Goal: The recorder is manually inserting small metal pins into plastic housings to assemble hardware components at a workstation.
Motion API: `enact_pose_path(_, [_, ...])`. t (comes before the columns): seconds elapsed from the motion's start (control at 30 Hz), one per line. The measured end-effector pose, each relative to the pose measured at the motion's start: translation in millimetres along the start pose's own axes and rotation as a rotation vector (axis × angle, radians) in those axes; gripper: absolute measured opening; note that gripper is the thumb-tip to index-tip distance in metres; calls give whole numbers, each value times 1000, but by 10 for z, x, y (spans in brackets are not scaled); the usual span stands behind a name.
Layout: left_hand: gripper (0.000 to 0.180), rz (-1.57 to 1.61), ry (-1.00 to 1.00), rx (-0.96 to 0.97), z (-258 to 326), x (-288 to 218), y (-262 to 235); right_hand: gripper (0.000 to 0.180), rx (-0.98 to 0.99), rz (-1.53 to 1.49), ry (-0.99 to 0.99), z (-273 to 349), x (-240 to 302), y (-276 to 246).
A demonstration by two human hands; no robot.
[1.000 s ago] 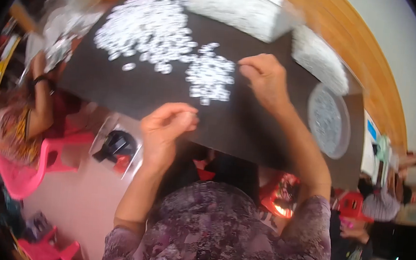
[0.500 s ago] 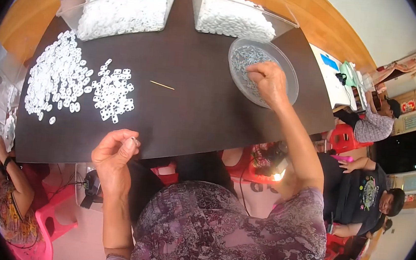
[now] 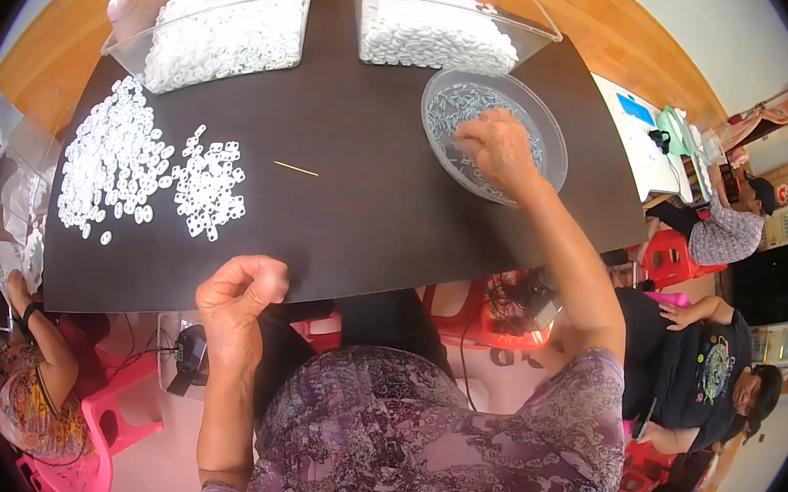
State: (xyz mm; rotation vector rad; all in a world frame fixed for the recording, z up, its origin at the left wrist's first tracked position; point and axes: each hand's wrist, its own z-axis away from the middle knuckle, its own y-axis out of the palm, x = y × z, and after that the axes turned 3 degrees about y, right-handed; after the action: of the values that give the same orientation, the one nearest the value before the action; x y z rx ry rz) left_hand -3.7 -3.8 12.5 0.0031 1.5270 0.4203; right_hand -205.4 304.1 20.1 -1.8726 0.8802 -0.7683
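My left hand [image 3: 235,305] hovers at the table's near edge with thumb and fingers pinched together; whatever lies between them is hidden. My right hand [image 3: 505,155] reaches into a round clear plastic tub [image 3: 550,128] at the right, fingers curled down and closed over small grey metal screws [image 3: 458,102]. What its fingertips hold, if anything, is out of sight. Left of centre lies a pile of small white plastic pieces with holes [image 3: 211,191]. Beside it spreads a larger heap of white oval pieces [image 3: 113,158]. A thin yellowish stick [image 3: 296,168] rests mid-table.
Two clear bins filled with white pieces stand at the far side, one left [image 3: 230,30] and one right [image 3: 436,34]. The dark table [image 3: 339,232] ends just before me. One person [image 3: 31,374] sits at left; several others are at right, near red stools [image 3: 670,256].
My left hand has shifted slightly right and down, and the small pale bit at its fingertips no longer shows. The right hand stays at the tub, moved slightly. The whole view has shifted a little.
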Motion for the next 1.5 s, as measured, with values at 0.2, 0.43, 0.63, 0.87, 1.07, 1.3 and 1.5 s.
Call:
enact_pose_path(0.2, [14, 30, -30, 35, 5, 12, 92, 5, 77, -46, 5, -35, 41, 184])
enact_pose_path(0.43, [14, 41, -26, -10, 20, 16, 31, 6, -29, 13, 40, 16, -21, 50])
enact_pose_path(0.63, [14, 38, -16, 1, 17, 21, 44, 6, 86, -78, 3, 112, -35, -34])
enact_pose_path(0.87, [15, 68, -28, 10, 32, 52, 12, 1, 126, 14, -81, 83, -21, 82])
enact_pose_path(1.07, [14, 80, -15, -1, 49, 51, 13, 8, 159, 2, -96, 3, 5, 72])
enact_pose_path(1.3, [15, 114, 1, -53, 16, 84, 32, 5, 87, -119, 95, -19, -3, -61])
enact_pose_path(1.5, [13, 123, -11, -57, 17, 97, 31, 6, 125, -371, 362, 15, -32, -94])
